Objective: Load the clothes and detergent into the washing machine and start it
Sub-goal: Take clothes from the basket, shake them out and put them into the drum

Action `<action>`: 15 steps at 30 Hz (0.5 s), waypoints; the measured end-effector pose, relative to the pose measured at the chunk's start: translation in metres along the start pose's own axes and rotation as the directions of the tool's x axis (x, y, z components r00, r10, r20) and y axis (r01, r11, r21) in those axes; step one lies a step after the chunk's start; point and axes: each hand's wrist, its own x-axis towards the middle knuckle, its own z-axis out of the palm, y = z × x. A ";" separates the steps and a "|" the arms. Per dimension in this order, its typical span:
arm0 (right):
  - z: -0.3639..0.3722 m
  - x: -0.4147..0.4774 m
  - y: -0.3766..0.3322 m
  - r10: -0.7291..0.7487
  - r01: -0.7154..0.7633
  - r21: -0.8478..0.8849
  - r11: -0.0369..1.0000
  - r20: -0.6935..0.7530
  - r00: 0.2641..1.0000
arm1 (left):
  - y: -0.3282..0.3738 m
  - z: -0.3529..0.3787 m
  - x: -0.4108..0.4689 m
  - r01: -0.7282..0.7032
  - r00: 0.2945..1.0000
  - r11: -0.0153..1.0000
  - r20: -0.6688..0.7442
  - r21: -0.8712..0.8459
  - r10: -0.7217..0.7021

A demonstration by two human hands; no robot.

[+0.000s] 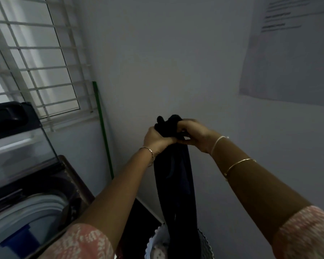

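Note:
A long dark garment (pixel 178 184) hangs straight down in front of the wall, bunched at its top. My left hand (pixel 155 137) and my right hand (pixel 195 134) both grip that bunched top, close together at chest height. The garment's lower end reaches into a laundry basket (pixel 153 242) with a scalloped white rim at the bottom of the view. The top-loading washing machine (pixel 71 176) stands at the lower left, its glass lid (pixel 21 146) raised and its drum rim (pixel 26 208) showing, with something blue inside.
A barred window (pixel 36 58) fills the upper left. A green pole (pixel 103 133) leans in the corner beside the machine. A printed paper sheet (pixel 292 49) hangs on the wall at upper right. Dark floor shows between machine and basket.

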 end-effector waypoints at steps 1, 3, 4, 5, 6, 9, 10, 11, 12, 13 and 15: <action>-0.001 -0.004 0.001 -0.038 0.039 -0.026 0.999 0.062 0.997 | -0.004 -0.002 0.004 0.031 0.999 0.998 -0.036 -0.053 -0.033; -0.005 -0.007 0.007 -0.105 0.122 -0.124 0.985 0.138 0.985 | -0.008 -0.006 0.011 0.057 0.994 0.983 -0.079 -0.172 -0.072; -0.009 -0.005 0.014 -0.121 0.149 -0.198 0.969 0.147 0.982 | -0.007 -0.007 0.012 0.061 0.992 0.973 -0.092 -0.224 -0.083; -0.013 -0.003 0.023 -0.118 0.155 -0.299 0.942 0.136 0.984 | -0.004 -0.008 0.012 0.064 0.990 0.962 -0.102 -0.265 -0.094; -0.016 -0.001 0.033 -0.106 0.149 -0.413 0.898 0.126 0.986 | 0.000 -0.009 0.012 0.073 0.989 0.950 -0.101 -0.304 -0.108; -0.019 0.006 0.070 -0.092 0.140 -0.579 0.803 0.112 0.989 | 0.014 -0.012 0.014 0.144 0.982 0.876 -0.045 -0.460 -0.185; -0.016 0.008 0.081 -0.120 0.158 -0.584 0.797 0.104 0.987 | 0.020 -0.013 0.014 0.175 0.977 0.852 -0.020 -0.494 -0.212; -0.011 0.008 0.089 -0.168 0.192 -0.576 0.795 0.094 0.981 | 0.025 -0.013 0.014 0.212 0.970 0.835 0.006 -0.508 -0.242; -0.006 0.009 0.096 -0.226 0.224 -0.571 0.790 0.070 0.972 | 0.031 -0.014 0.014 0.245 0.964 0.821 0.038 -0.515 -0.264; -0.002 0.013 0.103 -0.287 0.259 -0.570 0.780 0.042 0.957 | 0.037 -0.014 0.015 0.274 0.958 0.808 0.074 -0.521 -0.277; 0.007 0.021 0.112 -0.354 0.260 -0.583 0.770 -0.052 0.934 | 0.050 -0.015 0.015 0.310 0.950 0.782 0.151 -0.541 -0.273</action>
